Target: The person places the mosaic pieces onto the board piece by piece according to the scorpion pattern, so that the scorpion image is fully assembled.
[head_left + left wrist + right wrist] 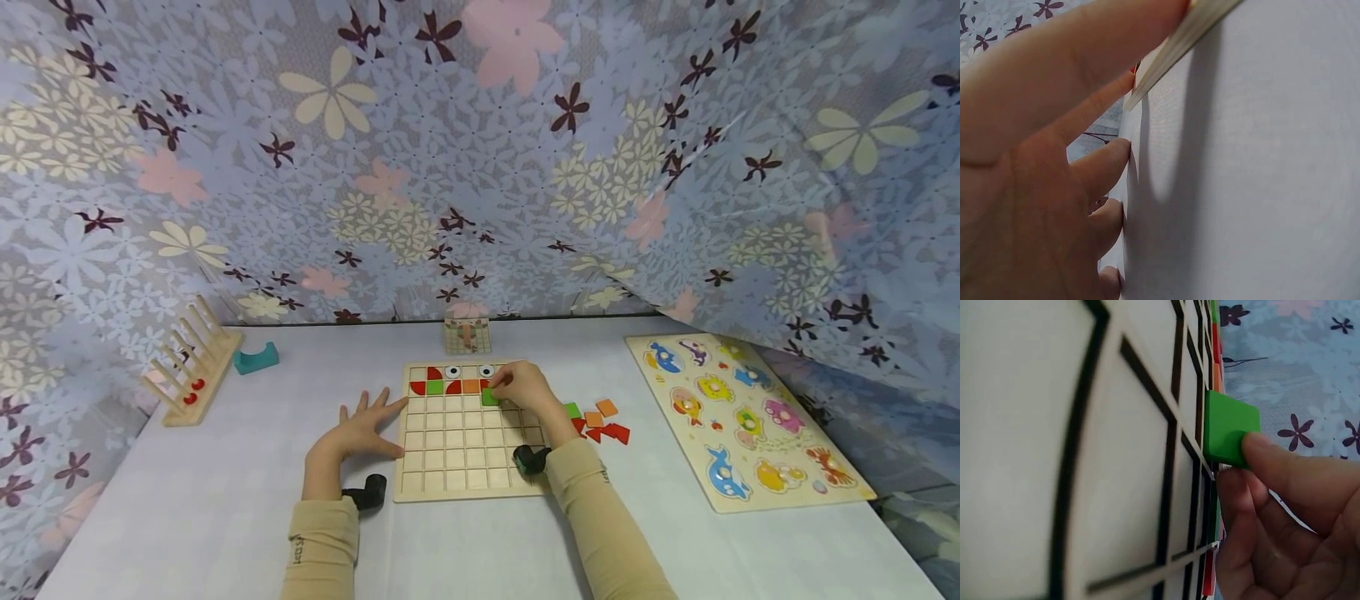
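A wooden grid board (455,467) lies in the middle of the table. Its top rows hold red, green, orange and eye-patterned tiles (435,387). My right hand (523,390) pinches a green square tile (1229,428) between thumb and fingers, tilted against the board near the filled rows. In the right wrist view the thumb (1272,456) presses on the tile's face. My left hand (362,432) is spread flat at the board's left side, with thumb and index finger touching its edge. The left wrist view shows these fingers (1100,169) straight beside the board's edge.
Loose orange, red and green tiles (594,420) lie right of the board. Behind it stands a small pattern card (467,336). A sea-animal peg puzzle (701,450) is at far right; a wooden peg rack (217,354) and teal curved block (257,359) at left.
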`<state>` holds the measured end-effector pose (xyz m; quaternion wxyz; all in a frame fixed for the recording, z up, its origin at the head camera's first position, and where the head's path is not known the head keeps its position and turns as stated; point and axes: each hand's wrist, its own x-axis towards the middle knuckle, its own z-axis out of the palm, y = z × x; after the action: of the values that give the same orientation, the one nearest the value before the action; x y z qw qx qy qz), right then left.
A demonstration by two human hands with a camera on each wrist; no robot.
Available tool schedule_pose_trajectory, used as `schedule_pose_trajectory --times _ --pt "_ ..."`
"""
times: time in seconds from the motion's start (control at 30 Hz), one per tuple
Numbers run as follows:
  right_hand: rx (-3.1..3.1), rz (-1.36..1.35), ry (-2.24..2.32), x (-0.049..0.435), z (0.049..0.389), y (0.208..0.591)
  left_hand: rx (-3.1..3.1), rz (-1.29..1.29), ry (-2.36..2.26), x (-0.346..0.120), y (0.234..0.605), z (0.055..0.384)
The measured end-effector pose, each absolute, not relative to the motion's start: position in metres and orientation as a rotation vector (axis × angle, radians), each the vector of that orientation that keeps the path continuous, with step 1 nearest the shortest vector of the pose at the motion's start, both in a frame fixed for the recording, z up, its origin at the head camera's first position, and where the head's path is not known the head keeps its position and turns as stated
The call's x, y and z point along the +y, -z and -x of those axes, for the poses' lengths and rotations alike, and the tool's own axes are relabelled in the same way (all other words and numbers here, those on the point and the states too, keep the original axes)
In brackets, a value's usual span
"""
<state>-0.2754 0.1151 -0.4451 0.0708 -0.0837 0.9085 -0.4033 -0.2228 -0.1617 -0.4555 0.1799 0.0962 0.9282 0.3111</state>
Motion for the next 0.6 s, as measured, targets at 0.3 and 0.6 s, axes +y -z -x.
schedule_pose_trajectory --times 0.3,0.6 --pt "2.823 0.301 0.976 0.1098 0.2766 0.4449 2.630 -0.272 -0.874 -0.1616 0.4545 0.2222" --pt "2.804 0.306 0.901 0.1081 0.2735 0.4442 2.623 -0.267 -0.881 -0.1616 0.4554 0.2224"
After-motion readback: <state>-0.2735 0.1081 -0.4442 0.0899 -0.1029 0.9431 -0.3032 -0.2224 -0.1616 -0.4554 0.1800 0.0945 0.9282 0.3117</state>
